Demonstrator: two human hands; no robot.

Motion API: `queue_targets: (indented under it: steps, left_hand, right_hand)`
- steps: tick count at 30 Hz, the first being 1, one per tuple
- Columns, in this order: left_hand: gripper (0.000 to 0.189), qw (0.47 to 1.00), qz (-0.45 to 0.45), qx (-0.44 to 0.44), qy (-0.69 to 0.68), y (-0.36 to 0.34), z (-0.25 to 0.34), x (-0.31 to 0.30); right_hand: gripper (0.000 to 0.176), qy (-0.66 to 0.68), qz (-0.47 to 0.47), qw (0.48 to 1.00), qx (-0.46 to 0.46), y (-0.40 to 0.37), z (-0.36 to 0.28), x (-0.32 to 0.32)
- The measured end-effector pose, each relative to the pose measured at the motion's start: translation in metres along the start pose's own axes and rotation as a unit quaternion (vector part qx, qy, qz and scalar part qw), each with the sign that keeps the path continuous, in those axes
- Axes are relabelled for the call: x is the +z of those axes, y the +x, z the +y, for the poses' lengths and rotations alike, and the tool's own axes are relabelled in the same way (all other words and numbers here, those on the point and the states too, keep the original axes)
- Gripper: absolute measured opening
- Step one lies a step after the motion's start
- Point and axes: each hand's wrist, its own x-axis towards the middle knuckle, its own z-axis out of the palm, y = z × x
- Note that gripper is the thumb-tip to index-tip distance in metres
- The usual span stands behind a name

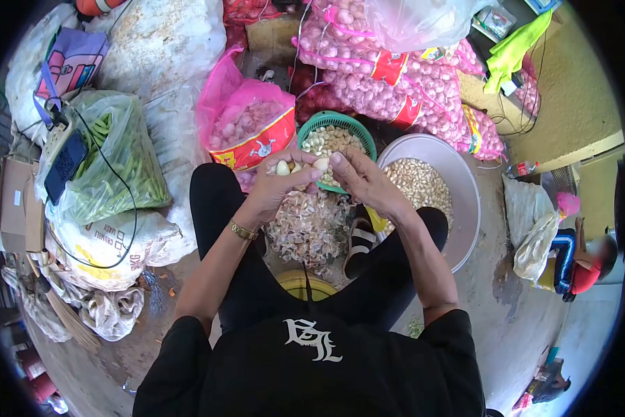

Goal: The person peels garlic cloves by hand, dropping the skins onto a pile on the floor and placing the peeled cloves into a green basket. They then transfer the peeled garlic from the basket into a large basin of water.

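Observation:
My left hand [274, 186] is cupped with its fingers curled around a few garlic cloves [283, 167]. Between its fingertips and those of my right hand [369, 186], a pale garlic clove [321, 164] is pinched. Both hands are above the near edge of a green basket [370, 133], which holds garlic cloves, some whiter than others. Below them, a heap of papery garlic skins [305, 229] lies on the floor between my legs. To the right stands a wide, pale basin [471, 191] with many cloves [423, 184] in it.
An open pink mesh sack of garlic [246, 128] stands ahead on the left; full sacks [389, 87] are piled behind the basket. A clear bag of green pods [111, 167] rests at left, with a phone [66, 163] beside it. Another person [583, 260] sits far right.

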Motion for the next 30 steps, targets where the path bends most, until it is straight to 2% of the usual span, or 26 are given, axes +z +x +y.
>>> queue_targets:
  steps: [3, 8, 10, 14, 17, 18, 20, 21, 23, 27, 29, 30]
  left_hand:
    - [0.022, 0.999, 0.0, -0.003, 0.036, 0.01, 0.002, 0.005]
    - [0.02, 0.998, -0.02, 0.032, 0.041, 0.026, -0.022, -0.005]
    - [0.018, 0.998, -0.017, 0.052, 0.014, 0.028, -0.031, -0.005]
    - [0.016, 0.998, -0.007, 0.054, 0.03, 0.028, -0.038, -0.009]
    - [0.017, 0.997, 0.001, 0.068, 0.037, 0.029, -0.045, -0.007]
    - [0.016, 0.996, 0.018, 0.071, 0.045, 0.03, -0.049, -0.007]
    - [0.017, 0.994, 0.046, 0.084, 0.051, 0.029, -0.058, -0.006]
    - [0.017, 0.994, 0.046, 0.082, 0.05, 0.028, -0.059, -0.005]
    - [0.018, 0.995, 0.052, 0.072, 0.05, 0.027, -0.057, -0.005]
    - [0.024, 0.999, 0.045, 0.02, 0.009, 0.023, -0.053, -0.005]
    - [0.031, 0.994, 0.052, -0.03, -0.088, 0.02, -0.034, 0.004]
    - [0.031, 0.994, 0.054, -0.03, -0.089, 0.019, -0.032, 0.001]
  right_hand:
    - [0.049, -0.046, -0.01, 0.998, -0.041, 0.006, 0.008, -0.005]
    - [0.048, 0.041, -0.024, 0.999, -0.023, 0.006, 0.009, -0.005]
    - [0.045, 0.079, -0.046, 0.995, 0.046, 0.008, 0.015, -0.007]
    - [0.043, 0.117, -0.05, 0.99, 0.053, 0.014, 0.026, -0.002]
    - [0.038, 0.015, 0.022, 0.997, -0.077, 0.021, 0.051, 0.003]
    - [0.038, 0.018, 0.019, 0.997, -0.07, 0.022, 0.057, 0.005]
    - [0.03, -0.12, 0.085, 0.975, -0.168, 0.027, 0.063, 0.006]
    - [0.03, -0.12, 0.085, 0.975, -0.165, 0.025, 0.063, 0.007]
    - [0.026, -0.214, 0.105, 0.952, -0.193, 0.025, 0.06, 0.006]
    - [0.024, -0.23, 0.097, 0.949, -0.191, 0.028, 0.059, 0.003]
    - [0.02, -0.189, 0.06, 0.959, -0.204, 0.029, 0.057, -0.002]
    - [0.02, -0.189, 0.058, 0.959, -0.203, 0.03, 0.057, -0.002]
